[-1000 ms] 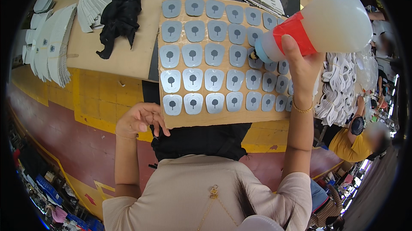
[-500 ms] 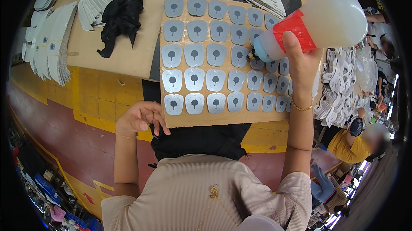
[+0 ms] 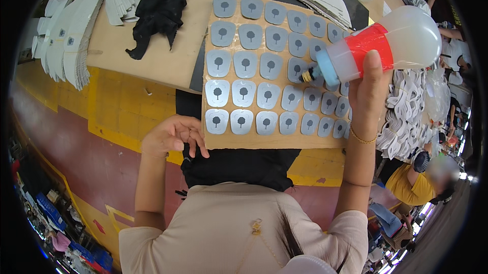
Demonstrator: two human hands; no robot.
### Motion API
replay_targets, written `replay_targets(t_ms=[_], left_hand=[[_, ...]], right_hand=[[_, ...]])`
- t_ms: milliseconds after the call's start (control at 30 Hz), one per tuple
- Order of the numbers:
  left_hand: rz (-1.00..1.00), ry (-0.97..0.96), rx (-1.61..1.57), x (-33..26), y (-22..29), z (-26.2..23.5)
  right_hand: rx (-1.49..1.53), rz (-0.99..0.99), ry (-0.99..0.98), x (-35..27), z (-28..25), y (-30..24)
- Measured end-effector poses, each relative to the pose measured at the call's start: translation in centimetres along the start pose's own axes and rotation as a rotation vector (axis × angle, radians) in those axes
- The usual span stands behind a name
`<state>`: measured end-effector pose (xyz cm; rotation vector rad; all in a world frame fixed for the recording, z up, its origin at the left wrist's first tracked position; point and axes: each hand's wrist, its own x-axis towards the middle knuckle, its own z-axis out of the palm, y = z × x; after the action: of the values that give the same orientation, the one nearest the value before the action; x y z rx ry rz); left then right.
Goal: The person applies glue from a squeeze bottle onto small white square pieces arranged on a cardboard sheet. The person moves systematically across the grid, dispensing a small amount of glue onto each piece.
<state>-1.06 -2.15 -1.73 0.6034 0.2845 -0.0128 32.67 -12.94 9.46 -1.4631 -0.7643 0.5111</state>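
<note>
right hand (image 3: 370,91) grips a bottle (image 3: 384,37), tilted likely so its nozzle (image 3: 308,75) reaches patches (image 3: 245,64) on a board (image 3: 279,142); left hand (image 3: 173,135), loosely spread, is by the board's corner.

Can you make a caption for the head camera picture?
Right hand holds a tilted bottle over tree-printed patches on cardboard.

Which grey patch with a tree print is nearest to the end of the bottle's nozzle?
The grey patch in the third row from the top, fourth from the left: the nozzle's end overlaps its right edge in view; the others lie farther off.
</note>
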Motion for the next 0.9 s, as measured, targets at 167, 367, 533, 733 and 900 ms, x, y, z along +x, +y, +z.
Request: replay_targets(t_ms=[167,367,533,733,900], left_hand=[[-0.002,-0.014,-0.027,0.0,0.2,0.1],[0.011,-0.007,-0.04,-0.3,0.0,-0.1],[0.021,-0.019,-0.038,-0.4,0.0,-0.3],[0.02,-0.02,-0.038,-0.4,0.0,-0.3],[0.019,-0.018,-0.03,-0.5,0.0,-0.4]], right_hand=[[-0.192,-0.092,-0.009,-0.2,1.6,-0.6],[-0.293,-0.1,-0.051,-0.1,2.4,-0.7],[-0.236,-0.057,-0.056,-0.2,2.2,-0.6],[-0.198,-0.055,-0.055,0.3,2.2,0.1],[-0.256,-0.052,-0.053,0.0,3.2,-0.4]])
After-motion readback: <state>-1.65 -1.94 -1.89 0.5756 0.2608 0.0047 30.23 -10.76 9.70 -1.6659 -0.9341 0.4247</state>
